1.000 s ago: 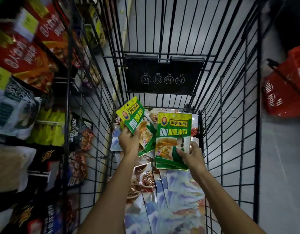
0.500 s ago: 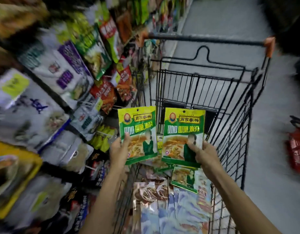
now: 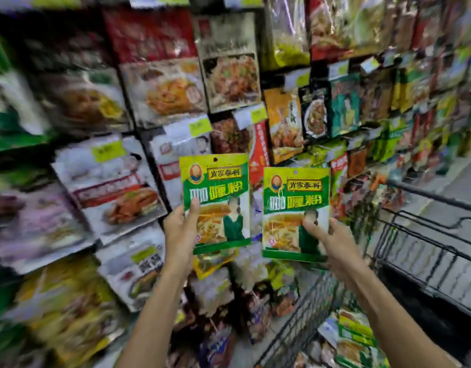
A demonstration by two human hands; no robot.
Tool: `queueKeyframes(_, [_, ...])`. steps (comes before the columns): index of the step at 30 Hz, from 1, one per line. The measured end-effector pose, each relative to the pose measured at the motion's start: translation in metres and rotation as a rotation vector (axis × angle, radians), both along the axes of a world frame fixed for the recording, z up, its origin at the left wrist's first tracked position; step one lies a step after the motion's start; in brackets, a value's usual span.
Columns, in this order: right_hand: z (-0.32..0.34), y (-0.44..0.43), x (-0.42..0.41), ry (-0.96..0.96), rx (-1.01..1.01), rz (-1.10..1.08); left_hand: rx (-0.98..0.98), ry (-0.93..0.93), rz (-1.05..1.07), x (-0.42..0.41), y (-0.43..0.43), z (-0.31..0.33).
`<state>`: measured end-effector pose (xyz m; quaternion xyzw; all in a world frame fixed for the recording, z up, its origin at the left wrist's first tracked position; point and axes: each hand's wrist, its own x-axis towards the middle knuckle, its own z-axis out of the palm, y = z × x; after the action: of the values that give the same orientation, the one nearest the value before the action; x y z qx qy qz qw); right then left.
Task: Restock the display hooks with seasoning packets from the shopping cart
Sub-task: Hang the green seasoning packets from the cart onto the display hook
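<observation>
left grip [image 3: 180, 235] pinching left packet [image 3: 215, 192], right grip [image 3: 332, 243] pinching right packet [image 3: 295, 208], crowded display [image 3: 162, 94] behind

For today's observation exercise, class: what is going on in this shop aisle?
A person faces the display with a green packet in each hand: the left hand holds the left packet, the right hand the right packet, both upright. Neither hangs on a hook yet. More packets lie in the cart.
</observation>
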<state>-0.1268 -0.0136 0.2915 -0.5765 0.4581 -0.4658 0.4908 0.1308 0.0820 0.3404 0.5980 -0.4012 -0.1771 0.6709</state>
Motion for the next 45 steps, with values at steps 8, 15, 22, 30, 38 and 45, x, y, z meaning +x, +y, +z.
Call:
queueKeyframes(8, [0.103,0.041,0.159,-0.125,-0.172,0.287,-0.209,-0.097,0.424,0.108,0.125,0.105])
queueKeyframes(15, [0.166,0.09,0.273,-0.171,-0.265,0.48,-0.287,-0.066,0.55,0.191,0.204,0.156])
queueKeyframes(22, [0.215,0.116,0.342,-0.16,-0.293,0.603,-0.335,-0.108,0.653,0.246,0.24,0.188])
queueKeyframes(30, [0.262,0.121,0.375,-0.254,-0.263,0.639,-0.321,-0.114,0.635,0.268,0.246,0.198])
queueKeyframes(38, [0.274,0.118,0.388,-0.271,-0.218,0.643,-0.335,-0.097,0.623,0.273,0.23,0.201])
queueKeyframes(45, [0.277,0.11,0.391,-0.283,-0.206,0.641,-0.339,-0.108,0.614,0.271,0.222,0.205])
